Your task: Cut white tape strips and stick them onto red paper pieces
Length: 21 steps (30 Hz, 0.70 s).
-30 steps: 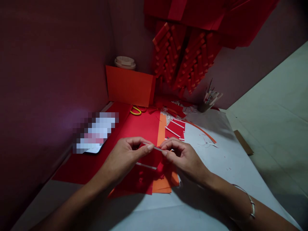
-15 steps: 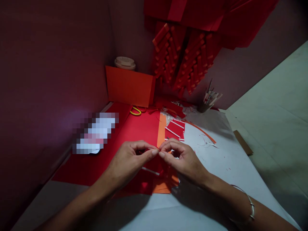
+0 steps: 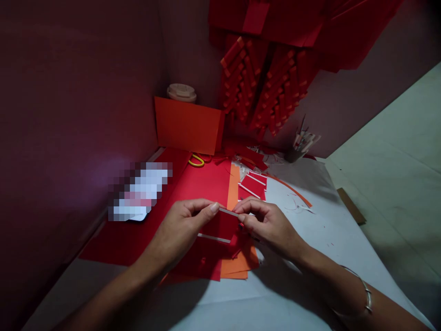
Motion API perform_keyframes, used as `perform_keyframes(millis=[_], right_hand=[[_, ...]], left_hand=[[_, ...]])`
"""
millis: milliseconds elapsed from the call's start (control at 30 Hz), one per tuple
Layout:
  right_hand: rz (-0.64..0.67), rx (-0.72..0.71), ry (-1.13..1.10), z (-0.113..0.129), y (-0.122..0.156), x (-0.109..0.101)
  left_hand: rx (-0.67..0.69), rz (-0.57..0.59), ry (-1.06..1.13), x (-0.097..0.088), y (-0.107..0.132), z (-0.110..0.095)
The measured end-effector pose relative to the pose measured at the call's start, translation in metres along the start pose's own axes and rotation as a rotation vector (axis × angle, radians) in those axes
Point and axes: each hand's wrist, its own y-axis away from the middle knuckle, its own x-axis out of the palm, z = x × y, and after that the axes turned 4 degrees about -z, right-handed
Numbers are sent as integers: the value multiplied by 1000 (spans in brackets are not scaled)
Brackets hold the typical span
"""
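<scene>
Both hands meet over the middle of the work. From my remote seat I see the left hand (image 3: 188,225) pinching the near-left end of a small red paper piece (image 3: 220,225) between thumb and forefinger, and the right hand (image 3: 267,223) pinching its other end, fingers closed narrow on a pale strip along the top edge. That strip looks like tape backing, and I judge the two-ended grip keeps the little rectangle taut and lifted just off the sheets below. A second pale strip runs along its lower edge, toward me.

Directly under the hands lie a large red sheet (image 3: 203,184) and orange sheets (image 3: 241,266), overlapping, their near edges ending just short of the wrists. Just beyond the right hand sits a small stack of cut red pieces with white strips (image 3: 253,184), close enough to reach without shifting the arms. Farther past the left hand, yellow-handled scissors (image 3: 195,159) rest on the red sheet, with an upright orange card (image 3: 188,124) behind them. A cup of pens (image 3: 298,145) stands well beyond the right hand.

Open room lies to the right on the white table cover (image 3: 327,230), bare but for scraps. On the left a dark wall (image 3: 69,115) closes in.
</scene>
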Motion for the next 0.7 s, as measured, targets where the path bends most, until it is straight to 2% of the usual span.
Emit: perform_keyframes(millis=[100,300,567,700], right_hand=[[23,70,-98,2,-1,-1],[61,89,-144,2,-1,-3],[10,-75,67,9,5,1],[26,-38,29,10,6,2]], left_hand=[[9,5,36,0,1,-1],[8,11,33,-1,0,-2],[19,13,-124,0,-4,-5],[110,-53,-240,0,-4,-3]])
